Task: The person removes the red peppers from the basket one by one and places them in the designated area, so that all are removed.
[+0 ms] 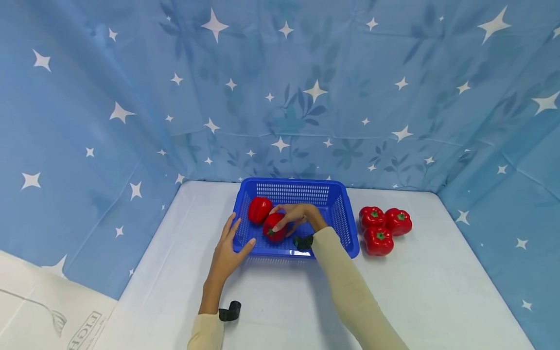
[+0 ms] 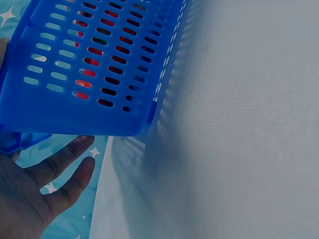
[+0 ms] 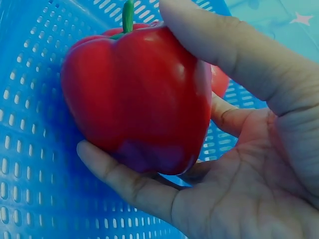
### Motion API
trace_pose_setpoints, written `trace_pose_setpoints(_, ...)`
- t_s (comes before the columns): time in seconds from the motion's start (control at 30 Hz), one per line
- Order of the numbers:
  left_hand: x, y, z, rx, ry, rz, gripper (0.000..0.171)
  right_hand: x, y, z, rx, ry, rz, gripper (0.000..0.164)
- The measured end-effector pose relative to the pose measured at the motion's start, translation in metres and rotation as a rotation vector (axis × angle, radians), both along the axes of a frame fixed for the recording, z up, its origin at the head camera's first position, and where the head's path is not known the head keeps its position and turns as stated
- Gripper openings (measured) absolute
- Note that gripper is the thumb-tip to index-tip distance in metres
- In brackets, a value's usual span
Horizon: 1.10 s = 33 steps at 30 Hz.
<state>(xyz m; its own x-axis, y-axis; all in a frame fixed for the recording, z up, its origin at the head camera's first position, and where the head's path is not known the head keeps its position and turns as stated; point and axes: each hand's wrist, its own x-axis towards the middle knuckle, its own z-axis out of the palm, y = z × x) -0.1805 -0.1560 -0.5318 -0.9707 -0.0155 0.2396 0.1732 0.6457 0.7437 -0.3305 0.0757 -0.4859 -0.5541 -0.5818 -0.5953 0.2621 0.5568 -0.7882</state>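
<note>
My right hand holds a red bell pepper inside the blue plastic basket. In the right wrist view, the thumb lies across the top of this pepper and the fingers curl beneath it, its green stem pointing up. Another red bell pepper lies just behind it, toward the basket's left end. At the front left corner of the basket is my left hand, its fingers spread along the outer left side. The left wrist view shows these fingertips right at the basket's rim.
Three more red bell peppers sit in a cluster on the white table, right of the basket. A blue star-patterned curtain rises behind the table and along its sides.
</note>
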Motion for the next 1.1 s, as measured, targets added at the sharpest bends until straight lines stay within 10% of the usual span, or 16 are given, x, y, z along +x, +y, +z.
trace_pose_setpoints(1.1, 0.000, 0.001, 0.000, -0.002, -0.011, 0.003, 0.081, 0.008, 0.029, 0.016, -0.111, 0.064, -0.105, 0.065)
